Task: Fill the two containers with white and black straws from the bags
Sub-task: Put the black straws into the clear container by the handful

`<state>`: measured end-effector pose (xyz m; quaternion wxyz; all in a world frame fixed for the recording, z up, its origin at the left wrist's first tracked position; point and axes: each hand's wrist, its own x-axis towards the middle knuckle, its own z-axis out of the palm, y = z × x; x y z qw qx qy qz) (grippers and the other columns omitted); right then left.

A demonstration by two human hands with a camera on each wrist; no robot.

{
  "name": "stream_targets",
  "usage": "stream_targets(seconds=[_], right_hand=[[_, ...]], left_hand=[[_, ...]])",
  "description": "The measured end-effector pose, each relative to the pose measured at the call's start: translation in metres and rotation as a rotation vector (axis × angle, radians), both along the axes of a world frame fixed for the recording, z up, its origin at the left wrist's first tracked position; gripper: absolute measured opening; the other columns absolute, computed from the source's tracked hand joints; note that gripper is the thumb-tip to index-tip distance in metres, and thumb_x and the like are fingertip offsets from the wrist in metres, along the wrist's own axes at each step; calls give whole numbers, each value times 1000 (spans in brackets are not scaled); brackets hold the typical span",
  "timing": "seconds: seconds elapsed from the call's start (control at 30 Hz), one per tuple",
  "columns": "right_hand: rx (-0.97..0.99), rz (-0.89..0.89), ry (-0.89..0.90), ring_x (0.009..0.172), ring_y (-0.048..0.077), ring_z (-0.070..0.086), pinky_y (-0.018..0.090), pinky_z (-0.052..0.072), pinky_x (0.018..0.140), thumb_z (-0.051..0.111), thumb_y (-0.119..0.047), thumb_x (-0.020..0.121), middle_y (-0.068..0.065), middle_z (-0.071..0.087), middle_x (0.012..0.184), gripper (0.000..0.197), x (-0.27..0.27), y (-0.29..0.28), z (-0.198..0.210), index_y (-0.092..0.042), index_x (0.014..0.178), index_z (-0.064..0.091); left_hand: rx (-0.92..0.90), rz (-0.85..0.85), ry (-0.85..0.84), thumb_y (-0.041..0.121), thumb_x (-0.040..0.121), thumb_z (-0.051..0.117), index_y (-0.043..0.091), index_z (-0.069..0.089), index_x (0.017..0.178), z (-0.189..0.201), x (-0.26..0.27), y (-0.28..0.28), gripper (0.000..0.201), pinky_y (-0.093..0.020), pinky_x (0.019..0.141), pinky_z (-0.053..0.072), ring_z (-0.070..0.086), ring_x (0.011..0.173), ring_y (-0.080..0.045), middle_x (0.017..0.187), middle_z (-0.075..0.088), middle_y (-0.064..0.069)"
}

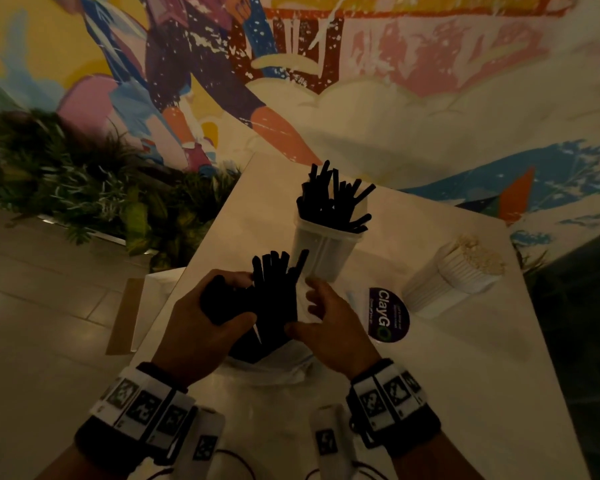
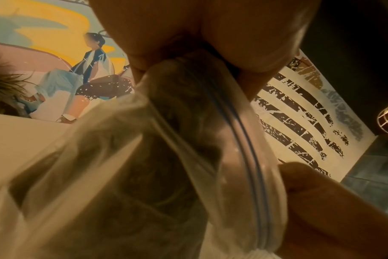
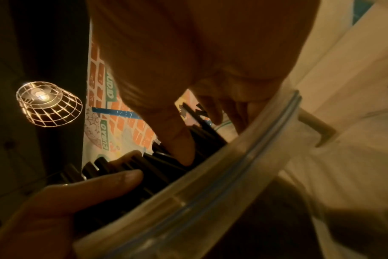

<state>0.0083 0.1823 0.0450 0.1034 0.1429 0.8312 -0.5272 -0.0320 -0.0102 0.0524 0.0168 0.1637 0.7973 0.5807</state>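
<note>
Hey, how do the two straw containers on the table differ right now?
The near container holds black straws, loose and splayed at mixed angles; the far container holds white straws, packed tight and even. The near one stands behind the hands; the far one sits to the right, beyond the round sticker. Both are pale and stand on the white table.

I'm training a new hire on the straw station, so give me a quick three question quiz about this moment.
1. True or false: the upright clear container already holds black straws.
2. Multiple choice: the round purple sticker on the table lies: A) left of the left hand; B) between the right hand and the white straws; C) inside the zip bag.
3. Fill in: the straws bunched between both hands over the bag are ____.

Key: 1 true; 2 B; 3 black.
</note>
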Motion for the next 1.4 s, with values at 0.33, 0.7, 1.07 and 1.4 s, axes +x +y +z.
stream_targets(seconds=[0.33, 0.7, 1.07, 1.4], right_hand=[[-36, 113, 239, 120, 9, 52, 27, 44, 100, 70, -21, 76, -6, 56, 130, 68, -33, -26, 0, -30, 138, 45], [-19, -57, 315, 90, -1, 63, 19, 52, 85, 76, -7, 75, -12, 67, 96, 42, -13, -18, -15, -28, 109, 63], [-44, -94, 349, 64, 23, 57, 41, 51, 66, 66, -5, 65, -4, 58, 60, 29, -4, -6, -33, -30, 56, 55], [-135, -162, 491, 69, 30, 59, 49, 52, 73, 68, -2, 72, 5, 59, 66, 28, 0, 8, -39, -25, 61, 56]], left_hand=[[-218, 26, 52, 3, 69, 77, 20, 61, 99, 3, 3, -5, 38, 10, 84, 19, 45, 120, -3, 148, 29, 12], [-41, 12, -10, -6, 70, 73, 15, 60, 97, 4, 3, -1, 36, 2, 71, 40, 56, 89, 17, 97, 64, 24], [-1, -36, -30, 14, 70, 73, 19, 60, 96, 5, 7, 1, 30, -1, 71, 43, 59, 89, 11, 102, 62, 24], [22, -21, -47, 43, 58, 61, 29, 59, 93, -1, 3, -3, 38, -7, 74, 47, 61, 90, 3, 100, 65, 18]])
